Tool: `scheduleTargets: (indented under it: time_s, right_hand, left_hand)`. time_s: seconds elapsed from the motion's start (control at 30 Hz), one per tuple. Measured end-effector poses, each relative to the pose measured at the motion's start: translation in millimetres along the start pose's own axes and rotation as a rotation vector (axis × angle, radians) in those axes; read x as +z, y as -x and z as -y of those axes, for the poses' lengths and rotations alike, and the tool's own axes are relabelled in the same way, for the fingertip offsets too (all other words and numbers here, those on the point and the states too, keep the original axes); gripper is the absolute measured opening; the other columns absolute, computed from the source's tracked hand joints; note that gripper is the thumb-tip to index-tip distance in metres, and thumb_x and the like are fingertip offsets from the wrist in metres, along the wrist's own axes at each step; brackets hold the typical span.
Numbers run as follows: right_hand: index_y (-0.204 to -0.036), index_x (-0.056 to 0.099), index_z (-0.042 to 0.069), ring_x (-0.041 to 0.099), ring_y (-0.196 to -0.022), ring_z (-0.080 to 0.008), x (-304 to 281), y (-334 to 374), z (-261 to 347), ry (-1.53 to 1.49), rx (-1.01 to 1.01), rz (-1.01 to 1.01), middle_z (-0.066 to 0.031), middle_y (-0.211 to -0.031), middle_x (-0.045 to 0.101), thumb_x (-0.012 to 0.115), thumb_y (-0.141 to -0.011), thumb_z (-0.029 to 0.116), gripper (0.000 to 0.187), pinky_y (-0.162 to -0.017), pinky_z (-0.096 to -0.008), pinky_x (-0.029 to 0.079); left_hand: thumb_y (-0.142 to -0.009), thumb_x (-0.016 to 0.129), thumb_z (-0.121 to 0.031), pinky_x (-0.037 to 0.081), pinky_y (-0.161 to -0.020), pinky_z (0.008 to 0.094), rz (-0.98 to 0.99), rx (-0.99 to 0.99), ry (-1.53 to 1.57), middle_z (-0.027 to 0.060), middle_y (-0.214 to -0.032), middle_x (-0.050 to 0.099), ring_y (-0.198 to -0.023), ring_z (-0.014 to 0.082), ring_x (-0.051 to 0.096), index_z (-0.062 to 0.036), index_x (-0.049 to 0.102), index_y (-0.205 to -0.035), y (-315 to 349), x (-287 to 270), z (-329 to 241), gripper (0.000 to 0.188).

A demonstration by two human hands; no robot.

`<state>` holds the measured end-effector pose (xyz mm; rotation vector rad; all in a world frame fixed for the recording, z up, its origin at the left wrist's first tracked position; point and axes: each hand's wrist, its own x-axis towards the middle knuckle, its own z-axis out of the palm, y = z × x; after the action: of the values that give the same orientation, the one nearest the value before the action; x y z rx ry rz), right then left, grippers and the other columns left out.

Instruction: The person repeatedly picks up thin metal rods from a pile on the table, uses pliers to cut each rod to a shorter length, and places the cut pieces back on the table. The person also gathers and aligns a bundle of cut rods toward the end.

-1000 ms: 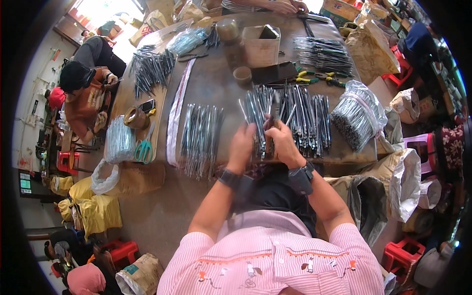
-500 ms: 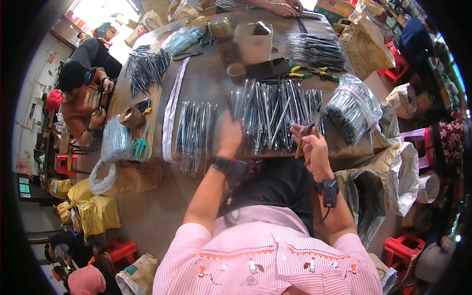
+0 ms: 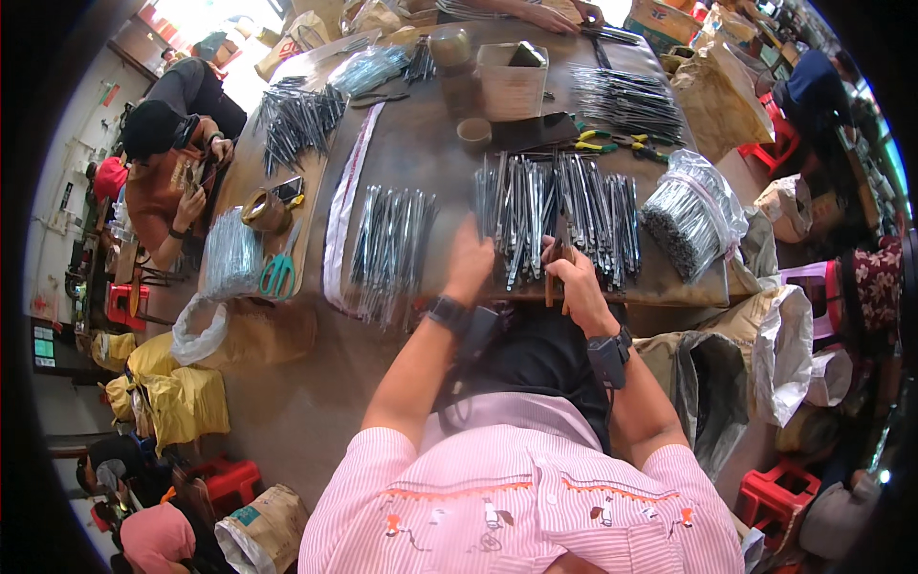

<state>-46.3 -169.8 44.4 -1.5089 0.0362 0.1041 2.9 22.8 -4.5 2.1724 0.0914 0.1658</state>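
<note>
Right grip clamped on pliers at the strip pile

The tool's tip points away from the person, over the main pile of metal strips on the bench. Left grip is blurred at that pile's left edge; whether it is together on a strip, I cannot tell. Handling well probably means steadying the handles in the palm, keeping the tip clear of the left fingers and leaving neighbouring strips parallel
</note>
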Motion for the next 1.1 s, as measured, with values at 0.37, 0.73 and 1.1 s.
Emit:
scheduleTargets:
  time_s: [0.37, 0.73, 1.1]
  right_hand:
    - [-0.097, 0.061, -0.001, 0.056, -0.077, -0.0140, -9.4, -2.7, 4.7, -0.064, 0.067, 0.059, -0.0075, -0.092, 0.062, 0.051, -0.082, 0.013, 0.022, -0.066, -0.0265, 0.045]
    - [-0.095, 0.063, -0.002, 0.060, -0.104, -0.0223, -38.1, 49.7, 15.9, -0.252, 0.076, -0.014, -0.0161, -0.117, 0.063, 0.048, -0.082, 0.009, 0.023, -0.090, -0.0320, 0.047]
    - [-0.094, 0.063, -0.002, 0.062, -0.102, -0.0209, -37.2, 65.9, 5.9, -0.315, 0.134, -0.069, -0.0150, -0.110, 0.066, 0.049, -0.080, 0.008, 0.022, -0.089, -0.0316, 0.048]
  left_hand:
    - [-0.084, 0.065, -0.020, 0.037, -0.107, 0.0440, -0.135, 0.153, -0.110, 0.0278, -0.130, 0.050, -0.125, 0.0422, 0.045, 0.0030, 0.059, -0.122, 14.5, -24.7, -19.6, 0.044]
    - [-0.081, 0.072, -0.034, 0.051, -0.079, 0.0464, 0.100, 0.065, -0.187, 0.0231, -0.096, 0.067, -0.090, 0.0391, 0.066, -0.0003, 0.057, -0.106, 35.8, -13.3, -59.4, 0.045]
    - [-0.085, 0.066, -0.015, 0.051, -0.073, 0.0468, 0.110, 0.124, -0.124, 0.0226, -0.083, 0.067, -0.083, 0.0404, 0.066, -0.0015, 0.057, -0.099, 22.3, -3.8, -65.3, 0.021]
